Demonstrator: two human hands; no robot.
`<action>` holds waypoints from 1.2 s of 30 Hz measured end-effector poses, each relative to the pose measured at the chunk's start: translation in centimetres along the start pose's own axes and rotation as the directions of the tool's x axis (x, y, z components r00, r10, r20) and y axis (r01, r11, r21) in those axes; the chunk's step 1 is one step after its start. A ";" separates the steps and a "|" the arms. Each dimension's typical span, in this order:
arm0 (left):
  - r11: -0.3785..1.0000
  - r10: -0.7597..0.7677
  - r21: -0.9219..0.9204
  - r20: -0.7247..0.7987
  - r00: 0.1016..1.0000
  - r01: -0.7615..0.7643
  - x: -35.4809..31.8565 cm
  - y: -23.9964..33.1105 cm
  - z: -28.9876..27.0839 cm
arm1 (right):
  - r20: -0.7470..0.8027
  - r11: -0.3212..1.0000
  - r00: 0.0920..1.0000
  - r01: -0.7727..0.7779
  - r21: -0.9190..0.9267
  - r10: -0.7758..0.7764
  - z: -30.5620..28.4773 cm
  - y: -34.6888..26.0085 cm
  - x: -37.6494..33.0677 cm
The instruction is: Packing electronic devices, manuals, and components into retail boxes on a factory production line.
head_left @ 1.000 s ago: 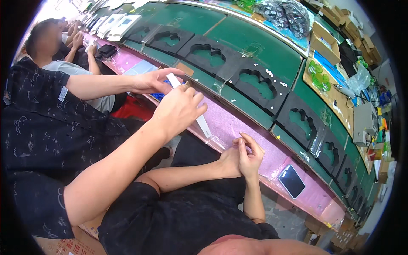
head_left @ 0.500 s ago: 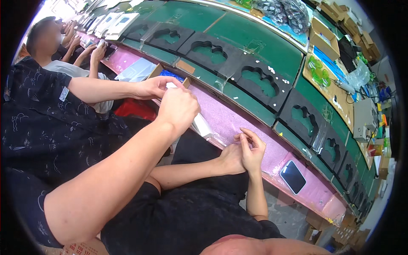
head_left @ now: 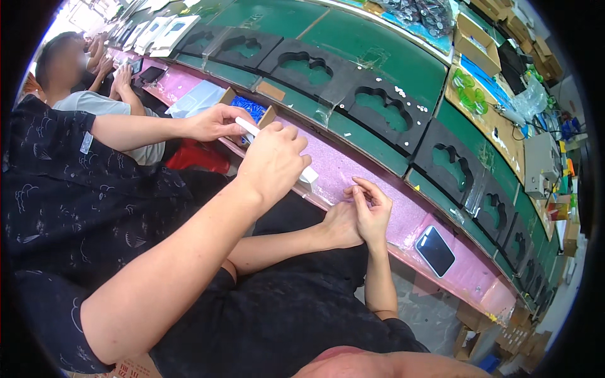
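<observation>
My left hand (head_left: 342, 225) rests near the pink bench's front edge, back upward, its fingers hidden behind my other hand. Against it leans my right hand (head_left: 374, 217), thumb and forefinger apart, loosely curled, with nothing visible between them. Left of my hands, a co-worker in a dark patterned shirt reaches across in front of me. That person's far hand (head_left: 217, 123) and near hand (head_left: 275, 157) are at a slim white piece (head_left: 247, 126). A white end (head_left: 309, 175) shows beyond the near hand; whether both belong to one object is unclear.
A phone (head_left: 435, 251) lies on the pink bench (head_left: 403, 217) to my right. Black foam trays (head_left: 386, 116) with shaped cutouts line the green surface (head_left: 378, 38). Small white bits dot one tray. A box of blue pieces (head_left: 249, 108) stands beyond the co-worker's hands.
The co-worker's near hand has shifted slightly right and the far hand left, leaving more of the white piece in sight between them. My own hands have hardly moved.
</observation>
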State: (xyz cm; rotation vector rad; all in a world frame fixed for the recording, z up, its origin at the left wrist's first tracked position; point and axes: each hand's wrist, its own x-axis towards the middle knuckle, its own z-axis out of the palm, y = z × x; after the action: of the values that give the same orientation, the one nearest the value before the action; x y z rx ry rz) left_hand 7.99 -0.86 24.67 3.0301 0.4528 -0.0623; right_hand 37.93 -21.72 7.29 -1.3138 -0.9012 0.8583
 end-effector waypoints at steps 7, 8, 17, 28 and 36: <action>0.989 0.043 0.140 0.030 0.999 -0.046 -1.0 -1.5 -3.2 | 0.003 0.998 0.999 -0.050 0.039 0.050 0.4 -0.1 0.2; 0.986 0.056 0.157 0.034 0.998 -0.060 -1.0 -1.7 -3.5 | -0.004 0.998 0.998 -0.055 0.037 0.055 0.2 0.0 0.1; 0.945 0.057 0.318 0.075 0.996 -0.078 6.2 8.9 -3.9 | 0.029 0.993 0.997 -0.075 0.090 0.073 1.4 -0.1 0.6; 0.681 0.220 0.611 0.354 0.909 -0.403 3.3 8.6 -5.6 | 0.444 0.863 0.856 0.415 -0.288 -0.263 8.3 -6.3 0.9; 0.900 -0.076 -0.435 -0.078 0.994 0.035 13.9 20.3 20.6 | 0.325 0.856 0.938 0.265 -0.444 -0.122 7.5 -4.1 0.4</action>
State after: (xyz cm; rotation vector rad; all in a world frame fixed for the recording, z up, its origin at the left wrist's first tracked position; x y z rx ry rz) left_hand 26.63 -17.89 4.89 2.5875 0.4851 0.1572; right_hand 31.30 -18.55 11.74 -1.5073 -1.5296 0.6925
